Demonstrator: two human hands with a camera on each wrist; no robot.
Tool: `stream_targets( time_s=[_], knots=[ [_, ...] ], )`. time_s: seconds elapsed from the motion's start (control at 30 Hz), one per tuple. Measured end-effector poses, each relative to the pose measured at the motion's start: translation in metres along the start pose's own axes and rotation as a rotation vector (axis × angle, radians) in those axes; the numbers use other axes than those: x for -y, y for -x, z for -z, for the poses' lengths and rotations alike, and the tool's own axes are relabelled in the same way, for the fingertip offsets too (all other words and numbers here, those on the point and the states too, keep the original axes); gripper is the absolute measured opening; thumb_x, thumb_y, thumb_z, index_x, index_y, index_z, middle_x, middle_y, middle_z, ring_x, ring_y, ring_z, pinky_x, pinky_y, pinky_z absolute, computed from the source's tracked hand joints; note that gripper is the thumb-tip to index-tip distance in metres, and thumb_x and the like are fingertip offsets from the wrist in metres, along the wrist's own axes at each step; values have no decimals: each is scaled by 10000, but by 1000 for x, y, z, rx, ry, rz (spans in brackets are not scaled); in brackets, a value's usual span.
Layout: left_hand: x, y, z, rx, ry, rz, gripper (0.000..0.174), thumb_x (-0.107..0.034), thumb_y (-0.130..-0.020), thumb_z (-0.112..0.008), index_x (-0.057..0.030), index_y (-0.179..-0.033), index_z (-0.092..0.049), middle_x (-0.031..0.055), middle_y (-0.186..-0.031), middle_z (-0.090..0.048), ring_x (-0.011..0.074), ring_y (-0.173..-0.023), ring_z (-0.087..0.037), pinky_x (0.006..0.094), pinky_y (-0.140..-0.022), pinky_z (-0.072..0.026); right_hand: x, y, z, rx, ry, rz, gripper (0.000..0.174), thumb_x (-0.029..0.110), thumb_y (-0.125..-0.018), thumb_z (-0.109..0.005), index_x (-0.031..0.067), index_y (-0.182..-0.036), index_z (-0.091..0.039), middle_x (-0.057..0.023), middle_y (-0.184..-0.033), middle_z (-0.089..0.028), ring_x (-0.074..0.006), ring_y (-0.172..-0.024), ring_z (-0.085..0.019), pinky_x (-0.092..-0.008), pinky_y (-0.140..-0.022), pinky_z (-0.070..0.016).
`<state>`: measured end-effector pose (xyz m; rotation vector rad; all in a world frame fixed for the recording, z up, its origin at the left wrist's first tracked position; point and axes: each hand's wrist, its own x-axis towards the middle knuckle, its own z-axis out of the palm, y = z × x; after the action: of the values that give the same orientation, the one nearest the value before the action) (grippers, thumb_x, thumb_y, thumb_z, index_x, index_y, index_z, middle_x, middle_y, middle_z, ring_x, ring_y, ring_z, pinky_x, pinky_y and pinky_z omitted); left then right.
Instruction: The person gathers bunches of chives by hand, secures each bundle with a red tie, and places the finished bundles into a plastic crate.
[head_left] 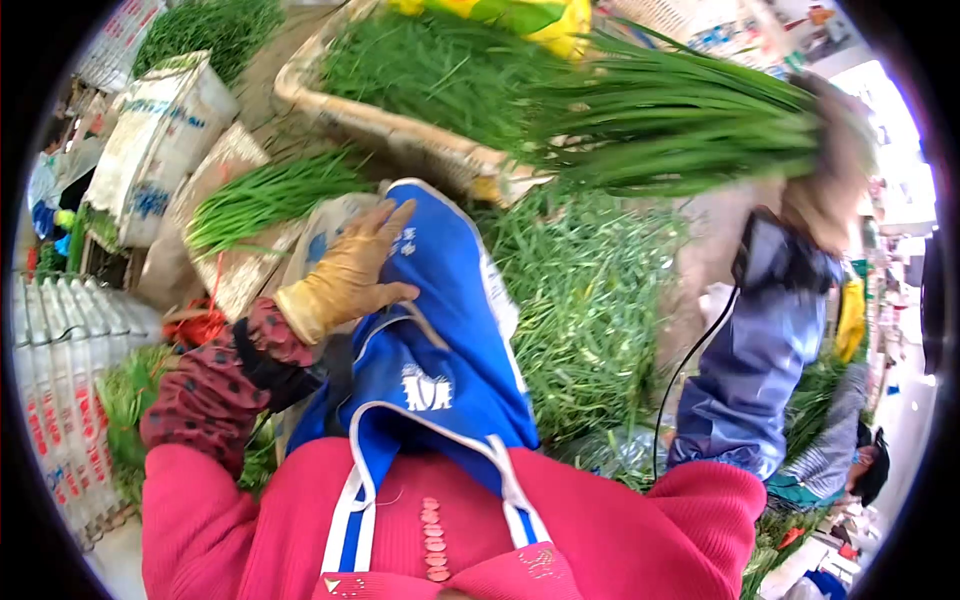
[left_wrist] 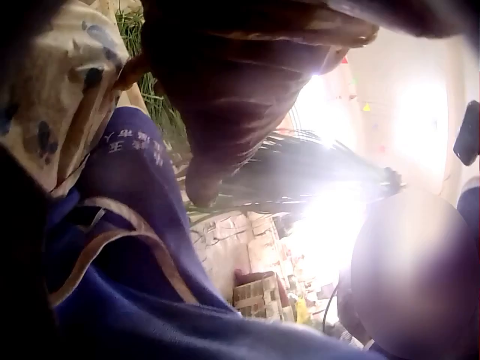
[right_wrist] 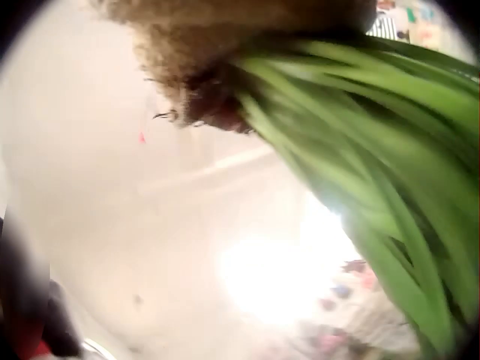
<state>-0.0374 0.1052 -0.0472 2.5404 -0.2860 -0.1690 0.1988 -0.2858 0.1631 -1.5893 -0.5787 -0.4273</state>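
My right hand [head_left: 835, 165], blurred in the head view, grips a bunch of garlic chives [head_left: 700, 125] by one end, raised at the upper right. The long flat leaves stretch leftward over a basket. Close up in the right wrist view, the green leaves [right_wrist: 375, 157] fan out from under the hand. My left hand [head_left: 345, 265], in a yellowish glove, rests with fingers spread on the blue apron [head_left: 425, 330] over my lap. Dark against the light, that gloved hand [left_wrist: 232, 97] shows in the left wrist view. Beyond it lies a smaller bundle of chives [head_left: 275, 195] on a board.
A pale-rimmed basket [head_left: 400, 125] full of loose greens stands ahead. Loose cut leaves [head_left: 580, 310] cover the ground right of my lap. White foam boxes [head_left: 155, 140] stand at the left, above a stack of white crates [head_left: 75, 400]. Another person [head_left: 850, 450] is at the far right.
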Motion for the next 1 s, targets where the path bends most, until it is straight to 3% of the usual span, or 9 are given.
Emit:
stream_targets(
  time_s=[0.1, 0.13, 0.33, 0.47, 0.53, 0.63, 0.73, 0.87, 1.0],
  knots=[
    [-4, -22, 33, 99, 86, -45, 1112, -434, -696, -842, -41, -1532, -223, 269, -1505, -326, 413, -1417, -285, 452, -1170, -231, -2, -22, -12, 20, 291, 23, 236, 47, -840, -693, 11, -1068, -647, -73, -964, -694, -205, -935, -654, -314, -884, -503],
    [-7, -28, 47, 110, 130, -99, 1141, -440, -680, -858, -36, -1532, -217, 257, -1512, -326, 390, -1425, -287, 443, -1173, -231, 20, -15, -35, 103, -26, -67, 259, 57, -799, -764, 50, -1041, -670, -61, -951, -693, -186, -854, -673, -311, -782, -552],
    [-59, -89, 110, 39, 759, -555, 1200, -345, -709, -870, -111, -1567, -64, 196, -1504, -375, 275, -1402, -352, 402, -1121, -325, 64, 25, -128, 514, -420, -481, 294, 19, -798, -731, 23, -1069, -618, -116, -927, -684, -226, -849, -674, -339, -735, -564],
    [-91, -101, 84, 333, 1617, -542, 1162, -233, -787, -809, -157, -1567, 49, 96, -1405, -446, 190, -1257, -456, 361, -1031, -422, 50, 58, -184, 555, -523, -512, 329, 11, -773, -723, 14, -1087, -624, -96, -910, -676, -212, -832, -661, -338, -726, -550],
    [-82, -99, 55, 375, 1837, -342, 878, -300, -745, -817, -84, -1461, -358, 93, -1279, -578, 213, -1144, -580, 376, -970, -486, 41, 65, -202, 597, -501, -606, 462, -12, -737, -727, 21, -1180, -600, -90, -981, -666, -192, -890, -644, -329, -762, -539],
    [-66, -98, 32, 404, 1906, -359, 623, -251, -794, -774, -35, -1319, -520, 106, -1176, -647, 212, -1059, -633, 369, -935, -514, 37, 72, -218, 590, 71, -172, 798, -100, -692, -623, 24, -1444, -386, -115, -1278, -573, -217, -1156, -561, -315, -950, -464],
    [-49, -91, 22, 425, 1985, -317, 548, -174, -812, -762, -21, -1287, -535, 114, -1171, -656, 216, -1026, -650, 364, -904, -533, 17, 61, -222, 795, 185, 400, 645, -61, -662, -711, -17, -1283, -540, -177, -1233, -639, -242, -1118, -621, -342, -934, -495],
    [-67, -71, 15, 190, 1967, -387, 494, -108, -751, -808, -63, -1197, -602, 48, -1091, -680, 187, -979, -650, 368, -897, -515, 7, 73, -233, 1006, 74, 159, 582, -140, -679, -620, -16, -1246, -572, -186, -1195, -642, -284, -1103, -631, -384, -940, -497],
    [-60, -77, 1, 178, 2278, -190, 669, -34, -726, -799, -58, -1321, -493, 79, -1091, -664, 211, -937, -666, 368, -834, -548, 5, 68, -268, 1104, 303, 153, 747, -68, -761, -610, 36, -1464, -380, -172, -1378, -532, -284, -1228, -539, -380, -1022, -431]
  ],
)
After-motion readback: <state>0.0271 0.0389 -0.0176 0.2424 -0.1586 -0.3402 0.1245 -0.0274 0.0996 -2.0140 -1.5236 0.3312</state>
